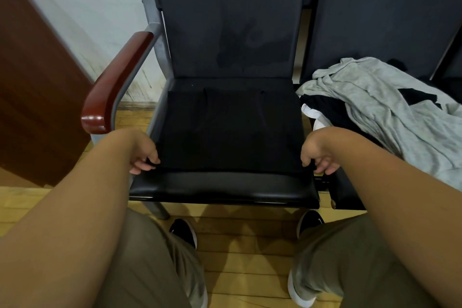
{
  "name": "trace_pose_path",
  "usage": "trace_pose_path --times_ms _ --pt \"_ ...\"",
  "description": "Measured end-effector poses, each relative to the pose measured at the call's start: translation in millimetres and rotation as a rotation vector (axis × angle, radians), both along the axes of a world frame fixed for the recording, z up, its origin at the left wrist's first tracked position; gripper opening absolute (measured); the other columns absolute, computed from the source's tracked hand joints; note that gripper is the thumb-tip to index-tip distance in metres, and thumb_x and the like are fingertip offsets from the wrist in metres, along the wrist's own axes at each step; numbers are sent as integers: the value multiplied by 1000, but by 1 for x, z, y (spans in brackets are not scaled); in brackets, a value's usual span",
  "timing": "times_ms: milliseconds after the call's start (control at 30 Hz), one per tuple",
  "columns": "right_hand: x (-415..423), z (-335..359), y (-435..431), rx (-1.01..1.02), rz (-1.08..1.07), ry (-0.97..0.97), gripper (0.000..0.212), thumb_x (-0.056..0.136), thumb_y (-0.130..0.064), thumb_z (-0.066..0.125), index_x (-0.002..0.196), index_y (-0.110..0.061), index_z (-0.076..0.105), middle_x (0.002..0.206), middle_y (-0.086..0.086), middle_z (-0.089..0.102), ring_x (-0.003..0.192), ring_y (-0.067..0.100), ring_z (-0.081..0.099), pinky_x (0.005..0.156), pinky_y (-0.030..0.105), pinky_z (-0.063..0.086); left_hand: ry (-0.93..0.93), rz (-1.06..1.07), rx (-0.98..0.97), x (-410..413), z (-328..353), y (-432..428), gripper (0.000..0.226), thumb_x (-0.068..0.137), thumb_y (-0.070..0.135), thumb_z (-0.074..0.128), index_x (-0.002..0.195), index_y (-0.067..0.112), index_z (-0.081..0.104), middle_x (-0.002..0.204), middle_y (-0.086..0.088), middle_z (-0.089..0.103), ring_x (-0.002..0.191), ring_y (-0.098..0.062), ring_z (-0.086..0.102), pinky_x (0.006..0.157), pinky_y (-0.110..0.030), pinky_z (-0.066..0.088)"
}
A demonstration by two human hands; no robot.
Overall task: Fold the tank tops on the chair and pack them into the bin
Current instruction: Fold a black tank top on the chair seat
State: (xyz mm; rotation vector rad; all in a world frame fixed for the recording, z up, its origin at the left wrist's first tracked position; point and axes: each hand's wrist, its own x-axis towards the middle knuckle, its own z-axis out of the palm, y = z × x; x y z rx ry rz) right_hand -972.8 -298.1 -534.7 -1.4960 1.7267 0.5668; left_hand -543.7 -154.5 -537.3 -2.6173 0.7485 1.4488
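Observation:
A black tank top (230,130) lies spread flat on the seat of a black chair (225,187). My left hand (143,155) pinches its near left corner at the seat's left side. My right hand (316,157) pinches its near right corner. Both hands have fingers curled round the cloth's front edge. On the neighbouring seat to the right lies a heap of clothes: a grey tank top (390,107) over black cloth (327,110) and a bit of white cloth (311,111). No bin is in view.
The chair has a red-brown wooden armrest (117,82) on its left and a dark backrest (232,25). A brown wooden panel (32,77) stands at the far left against a pale wall. My legs and shoes stand on the yellow wooden floor (245,245) below the seat.

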Motion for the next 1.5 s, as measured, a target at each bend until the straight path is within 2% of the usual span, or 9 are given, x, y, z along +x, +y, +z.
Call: trace_pose_path --times_ms 167,300,367,500,700,967,1233,1400,1500 --pt "-4 12 22 43 120 93 52 100 -11 69 148 -7 48 115 12 58 92 21 62 104 44 56 5 -67 60 -6 10 29 29 98 8 75 124 5 65 106 -10 75 69 -16 66 76 -38 56" --pt "-2 23 36 -19 255 120 52 105 -14 63 153 -6 45 129 14 60 98 24 57 80 36 55 16 -75 41 -14 17 49 27 97 14 78 120 6 67 106 -8 72 80 -18 64 83 -39 55" --pt "4 27 38 -125 326 90 44 102 -13 65 144 -1 56 138 20 63 102 28 55 96 43 54 14 -58 -7 -15 18 53 26 98 17 78 119 7 65 109 -7 70 83 -19 63 82 -38 56" --pt "22 34 34 -284 258 12 39 100 -25 67 131 -3 63 132 18 65 106 29 63 100 46 56 104 33 -86 -16 17 57 30 96 18 80 119 7 63 116 -8 66 106 -25 67 107 -45 55" --pt "80 29 39 -219 149 -221 41 99 -40 68 127 -12 57 117 8 67 99 23 72 90 44 63 233 140 -210 -12 21 56 48 96 18 79 137 4 58 132 -14 69 122 -31 66 110 -50 52" --pt "188 23 49 -354 318 -385 33 97 -32 58 101 -4 75 96 14 78 90 32 77 85 48 65 230 134 -205 -6 14 44 22 101 19 73 116 8 63 119 -11 71 111 -26 66 115 -47 48" --pt "274 13 38 -459 451 -425 25 99 -23 56 81 -13 70 87 5 70 84 26 70 82 42 61 165 10 -138 7 -2 26 27 96 24 80 116 9 70 106 -5 79 98 -19 74 100 -40 58" --pt "318 2 30 -524 510 -480 25 99 -25 56 107 -18 79 106 3 75 97 22 70 92 44 60 161 -73 -99 11 -9 24 35 95 30 81 121 8 69 116 -8 77 107 -22 75 102 -44 60" --pt "345 -9 24 -528 654 -468 32 101 -36 56 129 -33 72 139 4 61 114 26 64 98 40 57 175 -78 -83 15 -12 23 43 95 32 81 126 7 67 117 -7 76 112 -23 74 102 -47 60"
